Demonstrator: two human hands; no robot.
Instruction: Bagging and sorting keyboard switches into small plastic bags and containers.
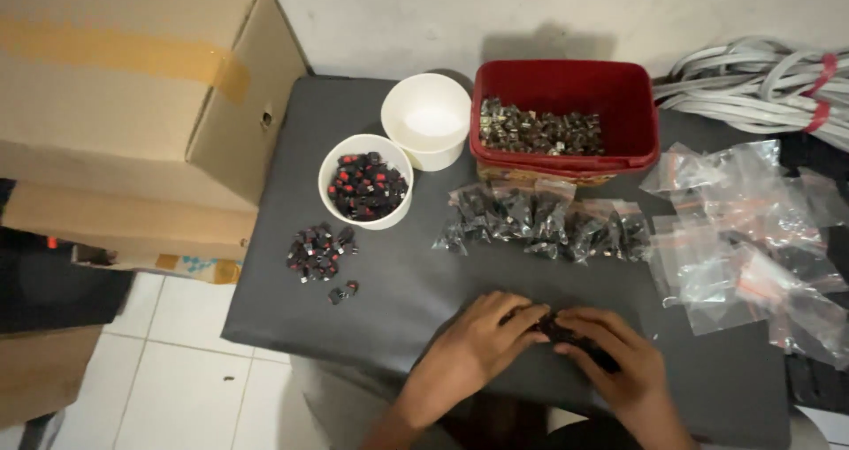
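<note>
My left hand (482, 339) and my right hand (610, 357) meet at the near edge of a dark grey table (416, 273). Both pinch a small clear bag of dark parts (553, 328), mostly hidden by my fingers. A row of filled small bags (539, 220) lies just beyond my hands. A loose pile of small black and red parts (318, 254) sits to the left, with a white cup (365, 183) of the same parts behind it.
An empty white cup (427, 118) and a red tub (566, 114) of metallic parts stand at the back. Empty clear bags (752, 229) spread at the right. Grey cables (761, 83) lie at the far right, a cardboard box (133, 87) at the left.
</note>
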